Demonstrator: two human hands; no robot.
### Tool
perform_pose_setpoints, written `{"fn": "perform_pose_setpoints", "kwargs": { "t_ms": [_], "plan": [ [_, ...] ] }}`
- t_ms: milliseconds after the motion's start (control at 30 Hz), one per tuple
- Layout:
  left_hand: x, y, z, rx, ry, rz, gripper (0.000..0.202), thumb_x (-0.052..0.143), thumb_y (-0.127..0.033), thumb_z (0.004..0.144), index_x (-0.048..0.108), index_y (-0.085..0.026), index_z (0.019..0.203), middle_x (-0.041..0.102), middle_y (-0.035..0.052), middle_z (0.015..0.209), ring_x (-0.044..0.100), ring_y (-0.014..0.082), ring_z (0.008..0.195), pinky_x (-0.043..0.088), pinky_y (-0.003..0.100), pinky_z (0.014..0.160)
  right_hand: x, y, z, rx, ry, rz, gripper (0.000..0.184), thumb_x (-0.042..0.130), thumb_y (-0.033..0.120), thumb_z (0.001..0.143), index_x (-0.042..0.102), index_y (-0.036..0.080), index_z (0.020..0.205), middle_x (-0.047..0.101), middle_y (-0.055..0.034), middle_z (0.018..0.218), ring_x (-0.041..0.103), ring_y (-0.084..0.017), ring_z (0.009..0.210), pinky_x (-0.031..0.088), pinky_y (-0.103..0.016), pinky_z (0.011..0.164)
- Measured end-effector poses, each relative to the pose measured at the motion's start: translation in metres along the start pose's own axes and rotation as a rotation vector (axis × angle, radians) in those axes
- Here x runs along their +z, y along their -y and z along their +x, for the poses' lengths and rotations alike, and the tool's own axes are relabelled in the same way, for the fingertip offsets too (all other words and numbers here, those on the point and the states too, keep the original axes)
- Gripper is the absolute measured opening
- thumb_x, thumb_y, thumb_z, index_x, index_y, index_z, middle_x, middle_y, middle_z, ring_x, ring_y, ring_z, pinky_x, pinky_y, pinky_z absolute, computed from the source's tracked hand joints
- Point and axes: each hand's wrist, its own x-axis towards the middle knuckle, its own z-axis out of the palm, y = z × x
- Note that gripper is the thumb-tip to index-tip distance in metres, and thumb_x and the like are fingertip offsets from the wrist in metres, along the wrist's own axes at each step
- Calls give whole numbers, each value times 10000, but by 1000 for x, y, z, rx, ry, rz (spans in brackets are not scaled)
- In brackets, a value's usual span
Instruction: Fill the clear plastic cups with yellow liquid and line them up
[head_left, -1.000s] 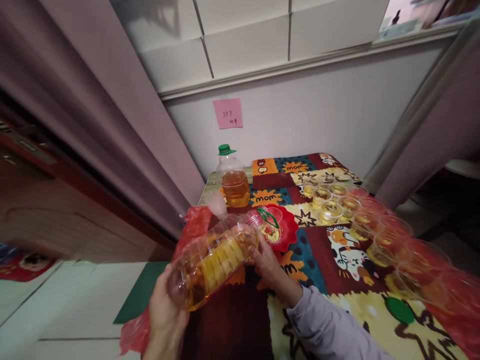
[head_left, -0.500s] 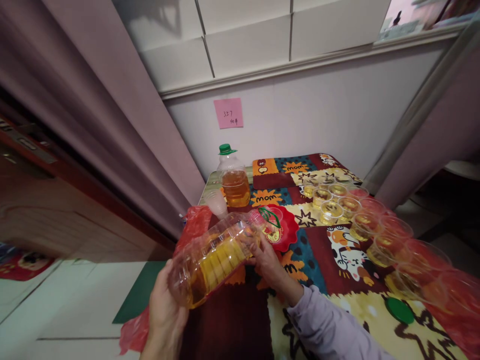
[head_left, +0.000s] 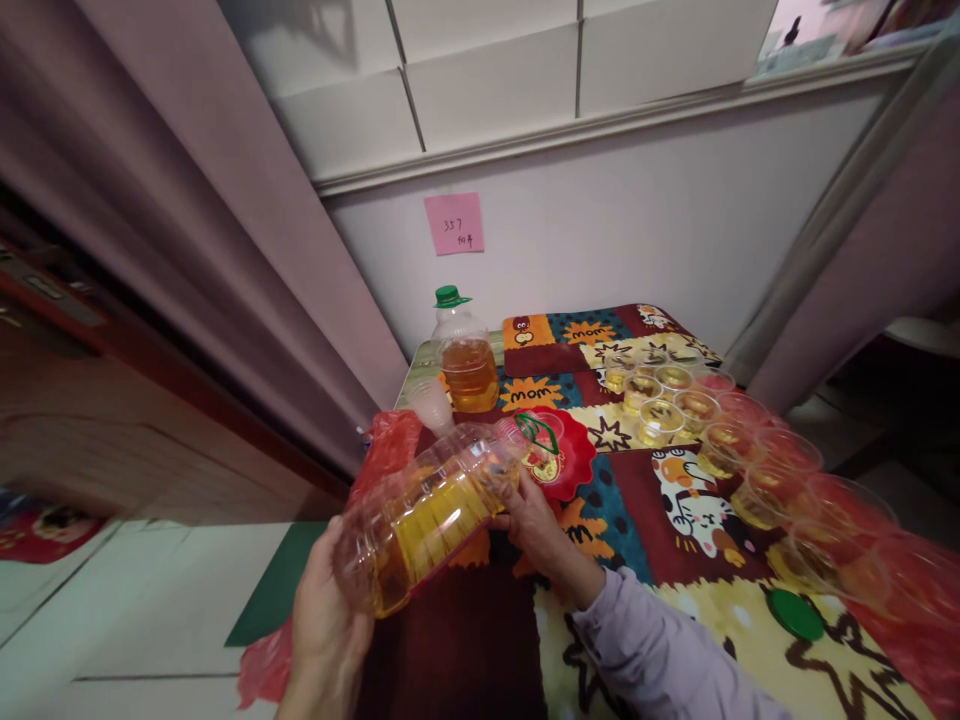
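Watching from far away, I have a big clear bottle (head_left: 439, 520), yellow inside, held up in two grips, just to the near left of the red dish (head_left: 583, 468). My left grip (head_left: 328, 595) is wrapped around the fat bottom of the bottle, and it is farther from the dish. My right grip (head_left: 536, 525) is closed on the top part of the bottle, so it is the nearer one. The bottle is on a slant, with its long side running from low left up to the dish and its neck pointing that way. I can't tell if the neck touches the dish. Clear cups (head_left: 661, 425) stand right of the dish on the cloth-covered bench (head_left: 480, 650). A jug (head_left: 469, 376) sits behind the dish, to its left.
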Motion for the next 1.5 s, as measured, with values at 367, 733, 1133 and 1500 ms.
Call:
{"fn": "perform_pose_setpoints", "kwargs": {
  "t_ms": [367, 733, 1133, 1500],
  "plan": [
    [0, 1, 2, 16, 9, 32, 284, 556, -167, 989, 772, -180, 805, 819, 24, 814, 750, 154, 712, 653, 251, 742, 1, 3, -1, 4, -3, -6, 738, 862, 637, 890, 574, 328, 1496, 680, -101, 1509, 731, -291, 1272, 693, -334, 808],
    [0, 1, 0, 14, 50, 59, 260, 573, -187, 977, 780, -184, 821, 832, 41, 858, 773, 195, 734, 670, 325, 809, 3, 6, -1, 12, -13, 7, 744, 870, 624, 880, 573, 340, 1500, 674, -94, 1520, 716, -316, 1310, 705, -358, 814],
    [2, 0, 0, 30, 55, 66, 283, 580, -211, 1006, 796, -173, 826, 794, 25, 757, 731, 172, 666, 657, 291, 774, 7, 10, -3, 6, -17, 21, 782, 860, 673, 876, 573, 318, 1510, 691, -108, 1500, 731, -315, 1289, 707, -382, 825],
    [-6, 2, 10, 41, 93, 85, 258, 628, -265, 991, 804, -160, 835, 822, 48, 856, 751, 180, 734, 632, 288, 799, 6, 9, -2, 14, -24, 19, 788, 849, 708, 871, 571, 312, 1492, 699, -110, 1487, 734, -313, 1286, 702, -385, 832]
  ]
}}
